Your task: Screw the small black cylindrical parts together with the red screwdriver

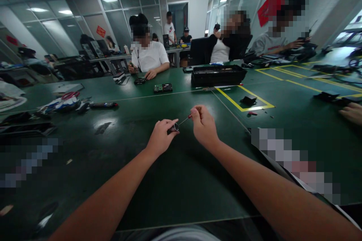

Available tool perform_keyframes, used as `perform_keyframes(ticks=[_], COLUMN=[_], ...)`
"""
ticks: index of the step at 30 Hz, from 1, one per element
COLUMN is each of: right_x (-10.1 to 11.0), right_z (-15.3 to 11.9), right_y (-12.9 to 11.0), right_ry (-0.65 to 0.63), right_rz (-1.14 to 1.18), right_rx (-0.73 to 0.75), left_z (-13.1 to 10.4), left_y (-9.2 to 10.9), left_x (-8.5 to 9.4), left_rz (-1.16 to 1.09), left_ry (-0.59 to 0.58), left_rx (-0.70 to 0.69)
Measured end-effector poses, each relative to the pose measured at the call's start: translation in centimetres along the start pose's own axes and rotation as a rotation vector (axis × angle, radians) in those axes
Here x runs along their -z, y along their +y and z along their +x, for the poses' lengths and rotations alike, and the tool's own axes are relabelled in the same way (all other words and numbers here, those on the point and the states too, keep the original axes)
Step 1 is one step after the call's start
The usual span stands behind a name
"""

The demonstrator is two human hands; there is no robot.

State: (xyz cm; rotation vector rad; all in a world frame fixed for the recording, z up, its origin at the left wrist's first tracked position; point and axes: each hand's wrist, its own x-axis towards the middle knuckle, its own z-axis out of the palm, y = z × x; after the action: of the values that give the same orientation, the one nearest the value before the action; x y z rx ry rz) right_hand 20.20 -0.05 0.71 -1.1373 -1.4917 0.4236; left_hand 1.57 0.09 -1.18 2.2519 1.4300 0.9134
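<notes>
Near the middle of the green table, my left hand (162,135) is closed on a small dark round part with a pale rim (175,127). Its exact kind is too small to make out. My right hand (204,124) pinches the red handle of a thin screwdriver (185,121) between thumb and fingers. The metal shaft slants down to the left, its tip at or very close to the rim of the round part. Whether the tip touches it I cannot tell. Most of the screwdriver's handle is hidden by my fingers.
Ahead on the table (181,196) lie a circuit board device (163,88) and a long black tray (219,75). A black piece (249,100) sits inside yellow tape. Red-handled scissors (70,95) and a dark pen-like tool (103,105) lie left. A person (149,54) works opposite.
</notes>
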Motion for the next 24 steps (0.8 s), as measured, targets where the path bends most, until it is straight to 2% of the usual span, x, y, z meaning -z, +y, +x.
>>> perform_keyframes(ticks=[4, 9, 13, 16, 19, 24], right_x=[0.0, 0.4, 0.8, 0.9, 0.9, 1.0], right_z=[0.0, 0.1, 0.2, 0.2, 0.3, 0.5], right_y=[-0.3, -0.7, -0.9, -1.0, -1.0, -0.9], right_ry=[-0.002, 0.071, 0.100, 0.126, 0.151, 0.202], right_rz=[-0.068, -0.166, -0.151, -0.121, -0.097, -0.062], right_rx=[0.043, 0.046, 0.052, 0.056, 0.058, 0.078], left_z=[0.2, 0.3, 0.5, 0.9, 1.3, 1.8], left_y=[-0.2, -0.3, -0.7, -1.5, -2.0, -1.0], left_x=[-0.4, -0.6, -0.1, 0.3, 0.9, 2.2], left_rz=[-0.011, -0.108, -0.213, -0.369, -0.563, -0.797], left_ry=[-0.017, -0.038, 0.040, 0.118, 0.146, 0.075], left_rx=[-0.013, 0.036, 0.091, 0.172, 0.270, 0.434])
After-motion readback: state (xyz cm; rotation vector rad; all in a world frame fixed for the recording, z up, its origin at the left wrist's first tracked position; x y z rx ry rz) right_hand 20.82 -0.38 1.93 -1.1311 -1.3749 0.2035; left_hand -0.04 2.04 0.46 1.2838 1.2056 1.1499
